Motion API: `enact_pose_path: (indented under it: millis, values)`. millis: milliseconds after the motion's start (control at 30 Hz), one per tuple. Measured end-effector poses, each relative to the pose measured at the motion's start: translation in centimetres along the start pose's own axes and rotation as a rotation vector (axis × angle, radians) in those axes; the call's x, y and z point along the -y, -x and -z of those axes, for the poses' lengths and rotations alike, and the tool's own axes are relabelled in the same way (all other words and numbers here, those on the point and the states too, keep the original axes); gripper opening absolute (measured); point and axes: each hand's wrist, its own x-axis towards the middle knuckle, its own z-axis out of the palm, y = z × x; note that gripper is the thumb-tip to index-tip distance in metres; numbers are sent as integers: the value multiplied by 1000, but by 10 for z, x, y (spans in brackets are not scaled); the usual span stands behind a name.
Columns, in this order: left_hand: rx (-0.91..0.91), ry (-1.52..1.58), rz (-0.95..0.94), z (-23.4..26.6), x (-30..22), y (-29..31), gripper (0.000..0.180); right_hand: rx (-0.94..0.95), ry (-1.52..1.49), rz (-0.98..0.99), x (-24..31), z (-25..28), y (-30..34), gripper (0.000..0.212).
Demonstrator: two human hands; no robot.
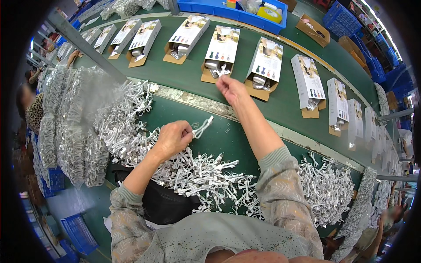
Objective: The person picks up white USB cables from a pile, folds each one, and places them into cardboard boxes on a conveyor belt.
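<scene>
My left hand [173, 139] is closed on a bundled white cable [203, 127], which sticks out past the fingertips over the green bench. Further forward, my right hand [232, 90] reaches to the open end of a white printed carton [222, 44], fingers curled together. Another white cable [224, 70] lies at that opening, against my right fingertips, with a grey-and-white object [212, 64] inside beside it. The carton's brown flap is folded down toward me. A heap of white cables [193, 173] spreads under and around my left hand.
Similar open cartons [266, 59] stand in a row along the green belt [175, 72]. A metal rail [193, 100] divides belt from bench. More cables [326, 193] pile at right; bagged bundles [72, 122] stack at left. A blue tray [210, 8] sits beyond, and a slanting post [87, 48] rises left.
</scene>
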Motion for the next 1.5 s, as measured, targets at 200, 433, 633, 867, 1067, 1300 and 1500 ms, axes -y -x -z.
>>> enact_pose_path:
  millis: [200, 433, 633, 867, 1067, 1300, 1500]
  values:
    - [-333, -161, 32, 31, 27, -63, 13, 57, 561, -26, 18, 12, 39, 42]
    - [-498, -436, 226, 41, 60, -206, 18, 987, 1437, 752, -61, 3, 196, 54]
    - [-352, -103, -196, 5, 31, -197, 40, 904, 1811, 819, -97, 47, 208, 45]
    - [264, -286, -312, 6, 4, -34, 72, 408, 1392, 671, -25, 80, 209, 12]
    - [248, -139, -194, -21, 10, 10, 19, 318, 1011, 226, 11, 85, 216, 11]
    - [-66, -15, -296, -25, -12, -10, 13, 170, 1070, 285, 21, 93, 223, 13]
    - [-104, -54, -325, -63, -52, -74, 18, 133, 564, 24, 30, 95, 219, 15]
